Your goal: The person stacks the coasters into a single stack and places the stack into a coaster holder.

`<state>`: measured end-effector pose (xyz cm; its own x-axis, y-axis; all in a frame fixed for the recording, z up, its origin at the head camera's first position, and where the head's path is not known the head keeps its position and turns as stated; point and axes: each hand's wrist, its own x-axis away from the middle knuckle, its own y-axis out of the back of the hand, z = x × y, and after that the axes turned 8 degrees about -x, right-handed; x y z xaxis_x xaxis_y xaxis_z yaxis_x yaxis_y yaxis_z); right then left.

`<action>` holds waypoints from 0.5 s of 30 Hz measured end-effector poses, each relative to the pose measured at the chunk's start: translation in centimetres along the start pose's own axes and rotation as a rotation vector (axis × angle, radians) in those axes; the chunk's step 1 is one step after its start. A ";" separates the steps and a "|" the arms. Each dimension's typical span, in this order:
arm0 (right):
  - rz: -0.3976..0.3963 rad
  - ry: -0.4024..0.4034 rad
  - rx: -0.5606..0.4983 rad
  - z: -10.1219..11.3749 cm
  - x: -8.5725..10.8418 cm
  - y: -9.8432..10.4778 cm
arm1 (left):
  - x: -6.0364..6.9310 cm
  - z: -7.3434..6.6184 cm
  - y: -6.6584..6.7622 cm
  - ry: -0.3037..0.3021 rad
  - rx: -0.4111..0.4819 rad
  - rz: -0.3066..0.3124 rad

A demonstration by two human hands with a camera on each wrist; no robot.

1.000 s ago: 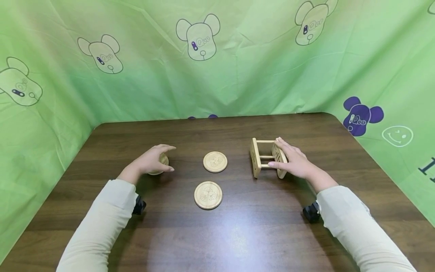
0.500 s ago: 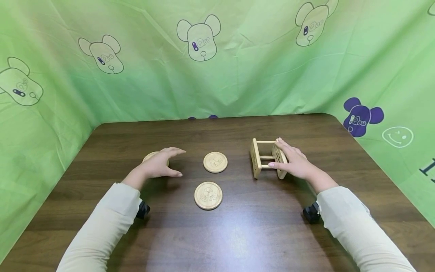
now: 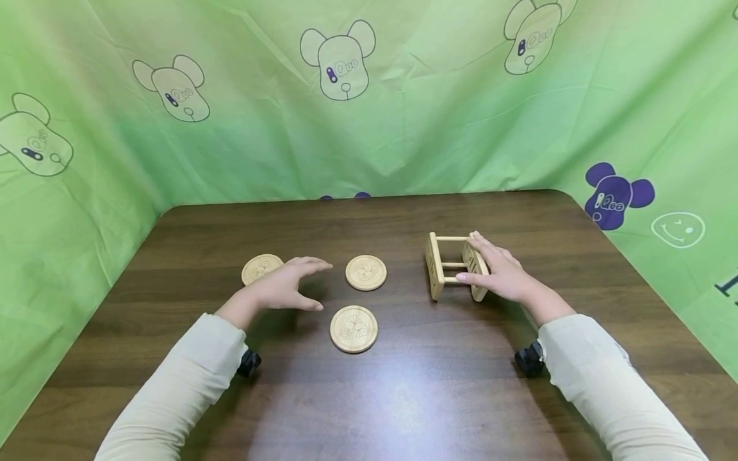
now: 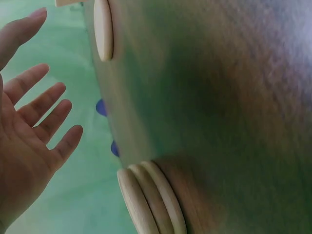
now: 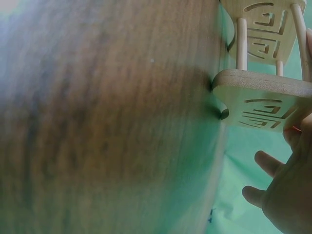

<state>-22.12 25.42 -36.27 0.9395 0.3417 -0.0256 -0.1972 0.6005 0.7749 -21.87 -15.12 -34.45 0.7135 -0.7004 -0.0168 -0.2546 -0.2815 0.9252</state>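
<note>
The left hand [image 3: 282,286] is open, with its thumb and fingers spread wide, and it holds nothing. It hangs over the brown table [image 3: 461,378], just beside a little pile of round wooden coasters [image 3: 259,266]. The hand hides part of the pile in the head view, but the left wrist view shows three coasters stacked flat, one on top of another. Two more coasters lie flat near the middle of the table: the far coaster [image 3: 366,273] and the near coaster [image 3: 354,329]. They sit close but do not touch (both have a leafy picture on top). The right hand [image 3: 504,276] grips one end of a small wooden rack [image 3: 434,267], with its thumb by the front stick and its fingers over the side board. Two of its fingers stick out free in the right wrist view. The rack stands on the table, to the right of the coasters, and has two side boards joined by round sticks. Curly and square shapes are cut into the boards. Behind the table hangs a green cloth [image 3: 403,141] with big-eared animal heads on it.
</note>
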 end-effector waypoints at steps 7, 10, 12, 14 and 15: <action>0.003 0.000 -0.004 0.0 -0.1 0.0 | -0.2 -1.1 -0.7 -0.030 -0.006 0.038; 0.001 -0.001 0.001 0.1 0.0 0.1 | -0.3 -1.6 -1.1 -0.049 -0.020 0.055; 0.002 -0.003 0.005 0.2 0.0 0.1 | -0.4 -2.0 -1.4 -0.066 -0.033 0.065; 0.004 -0.006 0.008 0.2 0.0 0.2 | -0.5 -2.3 -1.7 -0.079 -0.046 0.077; 0.004 -0.008 0.008 0.3 0.0 0.3 | -0.5 -2.5 -1.8 -0.082 -0.055 0.084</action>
<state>-22.08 25.38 -35.89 0.9410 0.3381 -0.0170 -0.1990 0.5930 0.7802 -20.17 -12.65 -35.18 0.6349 -0.7719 0.0331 -0.2734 -0.1844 0.9440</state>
